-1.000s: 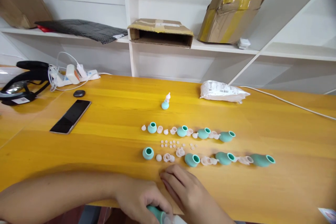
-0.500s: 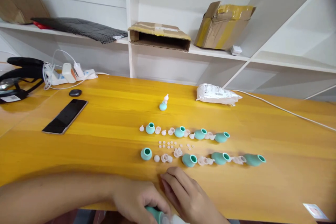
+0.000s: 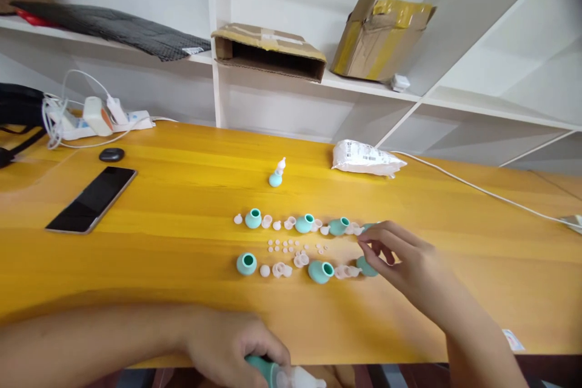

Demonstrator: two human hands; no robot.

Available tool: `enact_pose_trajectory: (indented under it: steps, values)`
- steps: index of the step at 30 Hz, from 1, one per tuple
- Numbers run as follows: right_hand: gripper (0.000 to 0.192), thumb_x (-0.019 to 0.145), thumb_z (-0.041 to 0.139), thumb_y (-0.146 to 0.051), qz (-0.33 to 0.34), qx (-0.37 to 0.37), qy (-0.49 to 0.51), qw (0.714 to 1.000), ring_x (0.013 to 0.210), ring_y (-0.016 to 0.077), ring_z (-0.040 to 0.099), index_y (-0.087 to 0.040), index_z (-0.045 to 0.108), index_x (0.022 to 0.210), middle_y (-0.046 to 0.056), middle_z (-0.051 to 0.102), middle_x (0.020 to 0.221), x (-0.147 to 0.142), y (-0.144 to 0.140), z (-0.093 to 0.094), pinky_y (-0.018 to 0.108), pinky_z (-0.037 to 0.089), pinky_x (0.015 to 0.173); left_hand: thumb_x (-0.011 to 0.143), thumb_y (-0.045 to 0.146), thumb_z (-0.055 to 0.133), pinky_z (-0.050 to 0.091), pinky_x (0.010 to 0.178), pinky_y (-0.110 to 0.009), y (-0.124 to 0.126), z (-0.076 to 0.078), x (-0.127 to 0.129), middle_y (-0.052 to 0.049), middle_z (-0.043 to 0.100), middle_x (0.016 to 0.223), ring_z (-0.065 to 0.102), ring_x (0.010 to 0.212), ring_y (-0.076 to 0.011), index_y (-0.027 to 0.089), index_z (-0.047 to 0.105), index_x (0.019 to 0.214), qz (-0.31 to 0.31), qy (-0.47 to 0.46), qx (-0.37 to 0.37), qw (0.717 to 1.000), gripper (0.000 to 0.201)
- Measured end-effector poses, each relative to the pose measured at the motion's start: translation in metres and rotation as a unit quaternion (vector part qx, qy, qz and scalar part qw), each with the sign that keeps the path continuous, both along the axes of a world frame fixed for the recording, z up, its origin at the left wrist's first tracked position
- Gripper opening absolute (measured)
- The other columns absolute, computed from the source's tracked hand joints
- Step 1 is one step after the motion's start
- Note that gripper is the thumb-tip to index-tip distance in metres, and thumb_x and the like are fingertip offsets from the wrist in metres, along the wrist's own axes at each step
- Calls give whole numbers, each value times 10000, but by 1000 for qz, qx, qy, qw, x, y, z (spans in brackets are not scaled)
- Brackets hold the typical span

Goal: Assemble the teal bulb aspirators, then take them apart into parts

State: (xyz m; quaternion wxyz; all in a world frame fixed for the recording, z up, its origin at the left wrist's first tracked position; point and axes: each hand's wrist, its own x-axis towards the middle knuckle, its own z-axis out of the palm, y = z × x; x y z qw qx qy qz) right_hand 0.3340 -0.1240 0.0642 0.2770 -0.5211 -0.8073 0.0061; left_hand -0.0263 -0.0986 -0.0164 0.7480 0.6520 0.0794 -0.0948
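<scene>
My left hand [image 3: 234, 348] rests at the table's near edge, shut on a teal bulb with a clear cap [image 3: 284, 374]. My right hand [image 3: 409, 267] is stretched out over the right end of the two rows of parts, fingers spread, fingertips by small clear pieces [image 3: 357, 230] in the far row; whether it grips one I cannot tell. It covers the rightmost bulbs. Teal bulbs [image 3: 321, 271] and clear caps [image 3: 282, 270] lie in two rows, with tiny white discs [image 3: 288, 247] between. One assembled unit [image 3: 276, 173] stands upright farther back.
A black phone [image 3: 91, 198] and a small dark object [image 3: 111, 154] lie at the left, with a power strip and cables [image 3: 97, 118] behind. A white packet [image 3: 366, 159] and a white cable [image 3: 482, 191] are at the right. Shelves behind hold cardboard boxes [image 3: 268, 51].
My right hand left the near edge beside my left hand and reached forward-right over the rows of parts. The view shifted slightly to the right.
</scene>
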Motion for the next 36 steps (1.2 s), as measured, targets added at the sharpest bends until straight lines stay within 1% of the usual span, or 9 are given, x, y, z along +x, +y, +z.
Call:
enact_pose_trajectory:
  steps: [5,10,16,22,24,27,30,32,36]
  values:
    - [178,1152,571,-241,47,-119,-30,991,747,152,673,-227,707,1038,72,724,1041,3,15,-6,292,547,661,787,325,863,494,577,-184,-2,4,0,16,692,798,618,657,-126,200,720,958,8,20,-42,999,256]
    - [209,1129,582,-232,52,-156,-61,985,747,190,658,-226,705,960,51,692,921,-6,24,-10,329,544,697,816,295,840,590,671,-223,-3,10,1,39,659,670,622,586,-134,214,698,959,-10,26,-127,991,218]
    - [169,1088,617,-184,68,-210,-75,972,750,195,659,-222,721,960,41,726,866,-10,33,-13,328,527,711,869,175,727,554,695,-200,-3,15,0,23,719,728,688,691,-134,208,699,972,-8,40,-124,991,112]
    - [124,1101,645,-267,48,-237,-52,969,821,202,741,-216,757,1086,65,785,967,-5,36,-14,326,576,742,914,230,749,540,691,-198,-4,16,-1,11,731,773,693,717,-134,200,693,998,-1,37,-137,990,105]
    - [157,1132,605,-279,28,-203,-42,978,848,207,750,-224,749,1101,80,794,1028,-2,27,-5,338,585,763,936,288,770,546,695,-206,-4,17,-2,9,725,771,686,711,-135,200,690,993,3,37,-133,990,131]
    - [192,1169,555,-290,-17,-101,-2,995,861,209,745,-231,736,1144,103,794,1102,-4,0,13,349,584,773,979,387,779,546,698,-222,-4,16,-1,4,716,763,675,689,-135,196,682,992,4,23,-130,991,215]
    - [126,1144,601,-233,-48,2,58,997,846,202,722,-249,726,1150,71,777,1014,-21,-40,20,311,533,683,997,514,792,535,680,-227,-5,15,-1,-6,717,794,673,693,-138,192,668,1023,20,12,-149,989,345]
    - [135,1158,577,-254,-15,-29,104,994,798,193,696,-251,708,1126,44,744,926,-40,-63,15,310,521,696,1005,618,779,539,681,-232,-6,16,-1,-5,709,822,651,674,-127,190,649,1054,41,11,-162,986,450]
    - [447,1192,474,-569,47,-210,188,958,648,152,541,-232,592,923,-5,602,783,-84,-81,-14,287,411,606,1060,760,639,518,664,-226,-7,24,-1,4,684,861,582,628,-94,185,616,1153,85,-6,-112,990,583]
